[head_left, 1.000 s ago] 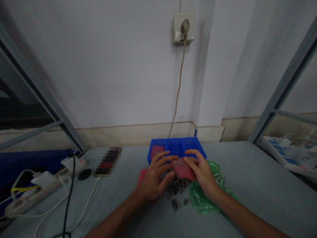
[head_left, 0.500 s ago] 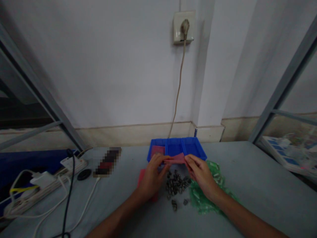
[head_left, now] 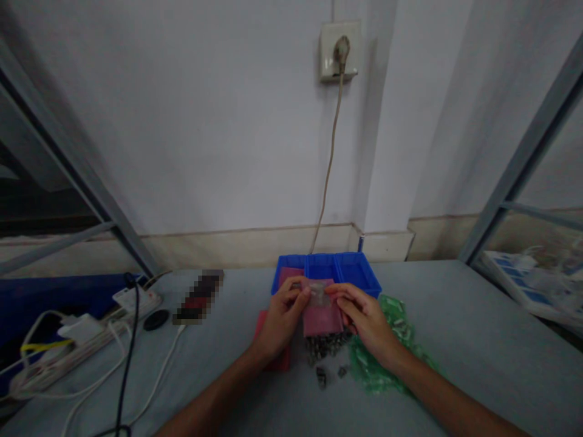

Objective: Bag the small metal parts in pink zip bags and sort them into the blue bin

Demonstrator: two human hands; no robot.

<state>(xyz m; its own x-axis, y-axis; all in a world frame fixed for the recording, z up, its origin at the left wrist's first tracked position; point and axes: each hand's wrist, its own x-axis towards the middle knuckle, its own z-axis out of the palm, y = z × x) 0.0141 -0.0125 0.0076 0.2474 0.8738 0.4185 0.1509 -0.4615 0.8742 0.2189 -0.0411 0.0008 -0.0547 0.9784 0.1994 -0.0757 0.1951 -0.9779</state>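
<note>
Both hands hold one small pink plastic bag (head_left: 322, 315) upright by its top edge, just in front of the blue bins (head_left: 355, 273). My left hand (head_left: 281, 318) pinches the top left corner. My right hand (head_left: 364, 320) pinches the top right corner. Below the bag lies a heap of small dark metal parts (head_left: 325, 348) on the grey table (head_left: 464, 340), with a few loose ones nearer me. A stack of red bags (head_left: 277, 363) lies under my left wrist.
Green plastic bags (head_left: 392, 352) lie under my right forearm. A white power strip (head_left: 82, 337) with cables sits at the left, beside a black round object (head_left: 155, 320). A cord runs up to a wall socket (head_left: 337, 51). Metal frame posts stand at both sides.
The pink bag was flat and low over the parts, then stretched edge-on between both hands; now it hangs upright, held by its top corners.
</note>
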